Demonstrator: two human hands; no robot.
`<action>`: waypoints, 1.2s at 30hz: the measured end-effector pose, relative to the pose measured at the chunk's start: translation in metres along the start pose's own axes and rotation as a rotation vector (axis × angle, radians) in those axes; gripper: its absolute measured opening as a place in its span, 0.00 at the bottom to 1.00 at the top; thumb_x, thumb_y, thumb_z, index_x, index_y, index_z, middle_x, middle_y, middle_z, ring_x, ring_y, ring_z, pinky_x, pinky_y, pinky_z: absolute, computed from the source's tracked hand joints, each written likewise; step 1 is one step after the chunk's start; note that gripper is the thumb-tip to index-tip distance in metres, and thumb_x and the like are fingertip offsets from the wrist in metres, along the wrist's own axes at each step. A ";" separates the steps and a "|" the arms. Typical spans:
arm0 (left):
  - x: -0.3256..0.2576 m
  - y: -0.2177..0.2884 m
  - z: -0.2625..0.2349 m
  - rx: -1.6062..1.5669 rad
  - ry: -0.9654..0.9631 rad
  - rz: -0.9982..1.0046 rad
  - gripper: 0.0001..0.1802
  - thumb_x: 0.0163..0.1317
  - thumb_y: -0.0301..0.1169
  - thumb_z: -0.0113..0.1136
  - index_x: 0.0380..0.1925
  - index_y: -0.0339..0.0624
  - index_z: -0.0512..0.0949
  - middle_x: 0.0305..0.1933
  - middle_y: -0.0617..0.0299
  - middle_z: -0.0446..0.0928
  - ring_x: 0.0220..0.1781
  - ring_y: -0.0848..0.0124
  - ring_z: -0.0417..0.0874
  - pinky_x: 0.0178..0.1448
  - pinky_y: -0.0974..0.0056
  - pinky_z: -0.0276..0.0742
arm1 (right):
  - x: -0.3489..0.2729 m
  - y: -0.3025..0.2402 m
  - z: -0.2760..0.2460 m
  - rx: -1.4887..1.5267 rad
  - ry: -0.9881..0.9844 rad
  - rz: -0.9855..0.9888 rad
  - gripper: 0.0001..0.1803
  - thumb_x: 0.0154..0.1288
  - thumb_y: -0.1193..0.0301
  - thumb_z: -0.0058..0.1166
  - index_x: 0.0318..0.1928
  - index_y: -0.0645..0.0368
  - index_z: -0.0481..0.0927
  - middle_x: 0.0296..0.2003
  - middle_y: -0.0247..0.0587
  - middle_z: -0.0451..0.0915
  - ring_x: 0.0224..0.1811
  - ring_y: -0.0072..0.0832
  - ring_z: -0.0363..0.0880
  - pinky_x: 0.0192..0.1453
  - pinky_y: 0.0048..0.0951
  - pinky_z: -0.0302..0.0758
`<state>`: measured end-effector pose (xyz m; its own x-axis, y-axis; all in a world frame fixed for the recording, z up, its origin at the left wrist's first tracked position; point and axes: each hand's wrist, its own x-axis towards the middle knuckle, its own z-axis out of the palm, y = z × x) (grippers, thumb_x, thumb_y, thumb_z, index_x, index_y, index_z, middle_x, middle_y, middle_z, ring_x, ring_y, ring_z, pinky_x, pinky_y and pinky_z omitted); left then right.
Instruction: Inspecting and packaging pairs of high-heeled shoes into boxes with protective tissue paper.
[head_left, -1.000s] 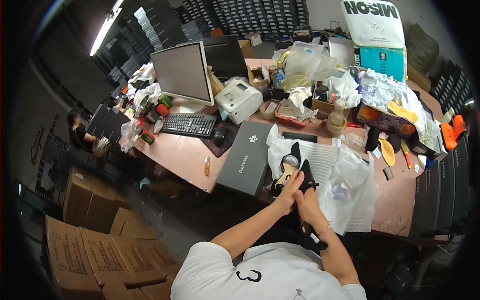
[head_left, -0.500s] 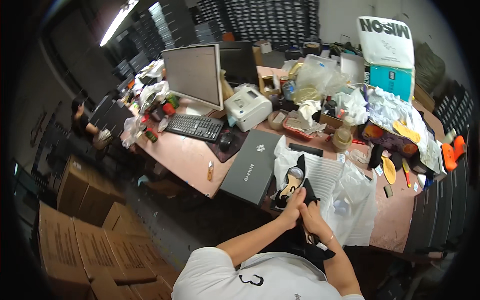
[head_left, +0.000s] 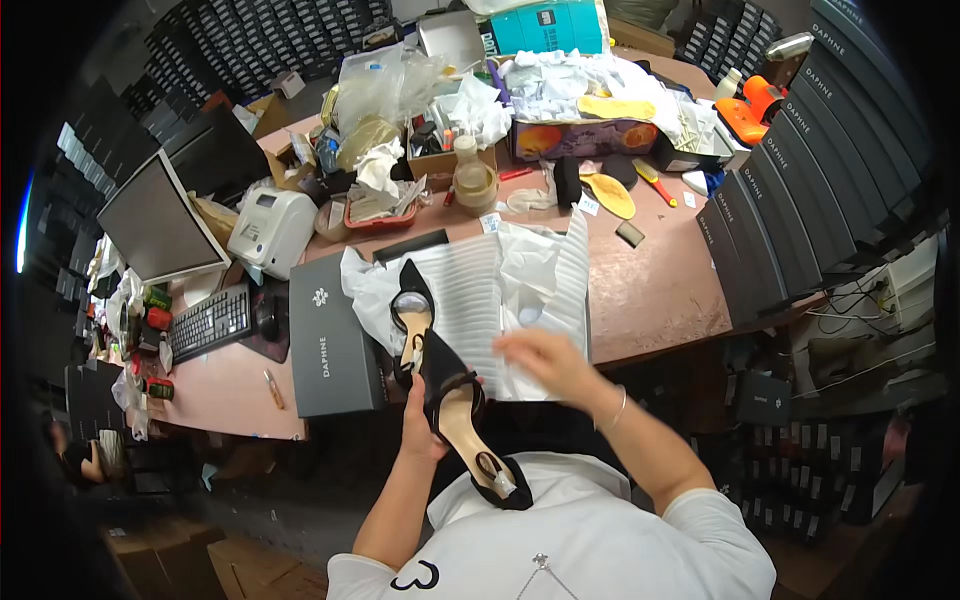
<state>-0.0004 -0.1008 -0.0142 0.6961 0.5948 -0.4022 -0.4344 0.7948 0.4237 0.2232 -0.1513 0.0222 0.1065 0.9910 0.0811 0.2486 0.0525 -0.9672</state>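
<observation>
My left hand [head_left: 418, 425] is closed around a black pointed slingback shoe [head_left: 455, 405] with a beige insole, held tilted above the table's near edge. Just beyond it, a matching black shoe [head_left: 411, 308] lies on white tissue paper [head_left: 370, 290], partly covered by the held one. To the right, my right hand [head_left: 550, 368] is blurred, its fingers stretched leftward with nothing visible in them. Under that hand spread a ribbed white foam sheet [head_left: 465, 290] and crumpled white wrapping paper [head_left: 535, 265]. A dark grey shoebox lid or box [head_left: 332, 345] sits left of the shoes.
On the left are a monitor [head_left: 165, 220], keyboard [head_left: 212, 322], mouse [head_left: 268, 318], white label printer [head_left: 272, 232] and small orange-handled cutter [head_left: 273, 388]. Behind stand a jar [head_left: 472, 180] and a paper-filled box [head_left: 580, 138]. Dark shoeboxes [head_left: 800, 190] are stacked at right.
My right hand has come off the black shoe and moved right, over the wrapping. My left hand keeps the shoe, now turned to show its insole. The view has swung right.
</observation>
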 end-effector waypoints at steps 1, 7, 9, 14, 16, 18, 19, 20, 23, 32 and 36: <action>-0.008 -0.010 0.005 -0.067 0.023 -0.024 0.43 0.65 0.64 0.38 0.60 0.34 0.66 0.54 0.46 0.74 0.54 0.55 0.79 0.56 0.53 0.78 | 0.016 -0.005 -0.011 -0.048 0.059 -0.016 0.12 0.66 0.73 0.52 0.48 0.64 0.80 0.40 0.45 0.84 0.43 0.29 0.82 0.50 0.29 0.75; -0.024 -0.046 0.012 0.109 0.074 -0.002 0.40 0.67 0.63 0.35 0.59 0.36 0.66 0.45 0.48 0.77 0.41 0.63 0.83 0.47 0.62 0.80 | 0.021 0.070 -0.035 -0.961 0.177 -0.019 0.30 0.55 0.74 0.60 0.59 0.62 0.68 0.51 0.55 0.73 0.49 0.52 0.75 0.49 0.44 0.75; -0.007 -0.027 0.010 -0.004 0.077 -0.056 0.38 0.68 0.61 0.36 0.54 0.35 0.70 0.33 0.51 0.80 0.38 0.66 0.83 0.45 0.66 0.80 | 0.023 0.067 -0.046 -0.843 0.201 0.074 0.33 0.54 0.74 0.61 0.60 0.61 0.65 0.51 0.55 0.71 0.51 0.52 0.74 0.47 0.45 0.75; 0.012 -0.014 0.029 0.048 0.096 0.037 0.31 0.70 0.52 0.44 0.60 0.38 0.62 0.54 0.49 0.72 0.47 0.61 0.79 0.52 0.57 0.80 | 0.064 0.068 -0.051 -0.899 0.206 0.242 0.18 0.56 0.76 0.58 0.48 0.64 0.73 0.47 0.52 0.72 0.46 0.47 0.75 0.43 0.41 0.76; 0.018 -0.014 0.036 0.016 0.125 0.071 0.30 0.70 0.51 0.45 0.60 0.38 0.62 0.53 0.50 0.72 0.50 0.61 0.78 0.56 0.55 0.78 | 0.068 0.066 -0.053 -0.763 0.286 0.101 0.11 0.58 0.75 0.56 0.42 0.64 0.75 0.45 0.50 0.74 0.41 0.43 0.77 0.39 0.38 0.77; 0.024 -0.013 0.035 -0.004 0.102 0.093 0.30 0.69 0.53 0.46 0.59 0.40 0.63 0.52 0.53 0.71 0.55 0.62 0.74 0.62 0.51 0.73 | 0.059 0.040 -0.060 -0.364 0.506 -0.161 0.05 0.61 0.74 0.53 0.35 0.63 0.76 0.40 0.48 0.75 0.34 0.38 0.79 0.35 0.35 0.76; 0.027 -0.013 0.035 -0.008 0.096 0.104 0.31 0.69 0.53 0.46 0.59 0.40 0.63 0.51 0.54 0.71 0.56 0.62 0.73 0.62 0.51 0.72 | 0.049 0.027 -0.061 -0.242 0.392 -0.016 0.05 0.61 0.74 0.53 0.35 0.62 0.76 0.37 0.46 0.76 0.33 0.36 0.78 0.34 0.33 0.76; 0.027 -0.013 0.035 -0.010 0.093 0.119 0.31 0.68 0.54 0.46 0.59 0.41 0.63 0.51 0.54 0.71 0.57 0.63 0.73 0.63 0.50 0.71 | 0.038 0.011 -0.060 -0.117 0.276 0.127 0.05 0.61 0.73 0.53 0.34 0.62 0.76 0.34 0.44 0.76 0.31 0.33 0.77 0.34 0.31 0.75; 0.030 -0.020 0.041 0.002 0.043 0.160 0.35 0.67 0.59 0.43 0.61 0.44 0.63 0.56 0.57 0.70 0.62 0.65 0.68 0.65 0.50 0.66 | 0.009 -0.017 -0.020 -0.258 0.101 -0.091 0.04 0.59 0.74 0.55 0.32 0.61 0.74 0.25 0.40 0.75 0.24 0.33 0.75 0.32 0.32 0.72; 0.009 -0.039 0.012 0.083 0.128 0.124 0.25 0.67 0.43 0.56 0.59 0.49 0.62 0.53 0.58 0.69 0.58 0.63 0.74 0.54 0.56 0.77 | 0.005 -0.010 0.026 -0.038 -0.232 -0.083 0.21 0.58 0.68 0.62 0.51 0.61 0.76 0.38 0.48 0.80 0.35 0.40 0.80 0.42 0.32 0.77; 0.006 -0.022 0.017 0.067 0.158 0.084 0.27 0.69 0.48 0.47 0.61 0.43 0.62 0.52 0.53 0.73 0.55 0.57 0.77 0.55 0.53 0.79 | 0.024 0.038 -0.019 -0.442 0.034 -0.128 0.20 0.53 0.70 0.65 0.47 0.62 0.78 0.41 0.47 0.79 0.41 0.40 0.79 0.44 0.33 0.77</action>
<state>0.0229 -0.1168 -0.0125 0.5581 0.6744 -0.4834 -0.4446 0.7350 0.5120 0.2531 -0.1277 -0.0076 0.0780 0.9750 0.2082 0.6479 0.1092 -0.7539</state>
